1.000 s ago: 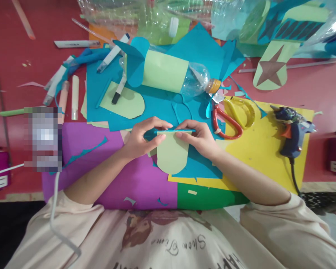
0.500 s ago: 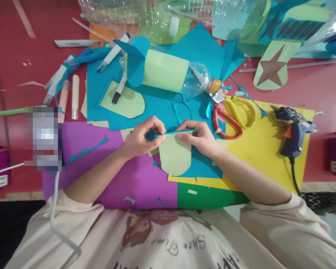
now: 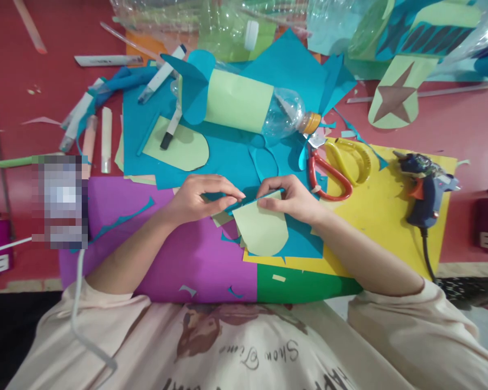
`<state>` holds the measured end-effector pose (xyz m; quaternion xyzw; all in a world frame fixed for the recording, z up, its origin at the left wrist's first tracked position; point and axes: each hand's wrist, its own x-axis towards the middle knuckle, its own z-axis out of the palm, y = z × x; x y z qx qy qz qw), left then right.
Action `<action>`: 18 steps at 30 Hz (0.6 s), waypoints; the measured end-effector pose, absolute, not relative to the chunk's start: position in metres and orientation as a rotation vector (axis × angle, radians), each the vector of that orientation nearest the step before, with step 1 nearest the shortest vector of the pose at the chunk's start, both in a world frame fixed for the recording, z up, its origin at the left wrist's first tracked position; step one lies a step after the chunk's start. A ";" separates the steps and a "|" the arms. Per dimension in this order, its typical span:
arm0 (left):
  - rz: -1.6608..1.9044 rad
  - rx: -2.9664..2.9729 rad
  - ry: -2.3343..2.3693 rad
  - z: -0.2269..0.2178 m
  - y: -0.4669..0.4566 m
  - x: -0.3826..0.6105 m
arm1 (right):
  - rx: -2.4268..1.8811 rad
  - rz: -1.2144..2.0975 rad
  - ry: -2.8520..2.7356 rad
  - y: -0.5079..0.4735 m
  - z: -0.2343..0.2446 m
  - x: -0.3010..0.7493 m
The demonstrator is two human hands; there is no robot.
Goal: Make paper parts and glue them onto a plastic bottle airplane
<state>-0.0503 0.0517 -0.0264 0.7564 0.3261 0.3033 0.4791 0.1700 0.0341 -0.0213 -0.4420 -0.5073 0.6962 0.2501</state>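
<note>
Between the thumb and fingers of my right hand point(image 3: 290, 200) is a pale green paper piece point(image 3: 264, 226) with a rounded lower end. A thin blue edge shows along its top, under the fingers. To the left, my left hand point(image 3: 201, 199) is off the paper, its thumb and fingertips a little apart with nothing visible between them. Blue card point(image 3: 305, 238) and paper scraps lie beneath the hands. Beyond them lies a clear plastic bottle point(image 3: 284, 114) with an orange cap, a pale green paper wrap and blue paper fins at its base.
Scissors with red handles point(image 3: 329, 181) lie beside yellow-handled ones point(image 3: 355, 160). A glue gun point(image 3: 427, 189) rests on yellow card at right. Several markers point(image 3: 171, 127) and a rounded green paper piece point(image 3: 193, 149) are at left. A phone point(image 3: 65, 200) with a white cable is at far left.
My left hand has let go of the green paper piece and moved slightly left. My right hand still holds the piece, which has turned so its face shows more and its top edge slants.
</note>
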 end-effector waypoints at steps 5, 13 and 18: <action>0.714 1.884 0.723 -0.028 0.053 -0.050 | -1.175 1.867 -1.501 0.037 -0.019 0.171; 0.734 1.904 0.688 -0.030 0.052 -0.046 | -1.157 1.851 -1.563 0.038 -0.021 0.172; 0.743 1.912 0.684 -0.030 0.052 -0.046 | -1.153 1.855 -1.568 0.038 -0.020 0.172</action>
